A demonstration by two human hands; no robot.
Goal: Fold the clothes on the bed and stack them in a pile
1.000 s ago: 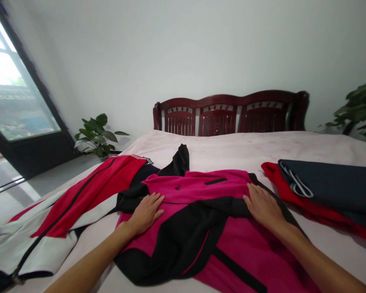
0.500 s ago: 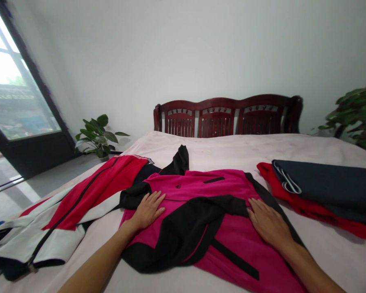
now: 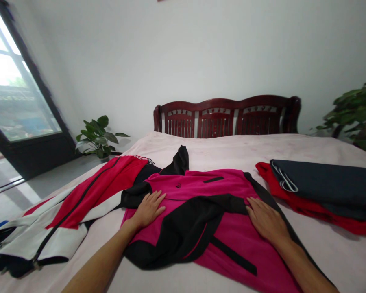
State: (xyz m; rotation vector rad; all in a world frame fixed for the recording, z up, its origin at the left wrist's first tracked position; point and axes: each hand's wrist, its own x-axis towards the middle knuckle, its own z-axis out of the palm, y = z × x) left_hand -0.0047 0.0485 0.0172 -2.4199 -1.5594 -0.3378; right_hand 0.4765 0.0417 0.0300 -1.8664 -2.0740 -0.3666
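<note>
Both hands lie palm down with nothing gripped. The left hand point(image 3: 149, 209), fingers a little spread, presses lightly on the magenta chest panel of a jacket point(image 3: 201, 215); the right hand point(image 3: 266, 219), also flat, rests on the other side, its fingertips at the end of a black sleeve point(image 3: 189, 228).

The jacket is spread out on a bed point(image 3: 228, 154), directly before the person. Its body is vivid magenta, with black side and shoulder panels. The sleeve lies bent across the middle, softly rumpled, with a thin magenta line of piping. A small dark logo point(image 3: 178, 186) and a short black strip mark the far part, and a longer black strip slants across the near part. The magenta cloth looks fairly smooth.

To the left, just beside it, a red and white jacket point(image 3: 97, 193) with a dark zip lies flat. To the right, apart, a folded dark blue garment point(image 3: 329, 183) sits on a red one point(image 3: 308, 209). Beyond stands a carved dark red wooden headboard point(image 3: 216, 118), with leafy plants point(image 3: 96, 134) either side.
</note>
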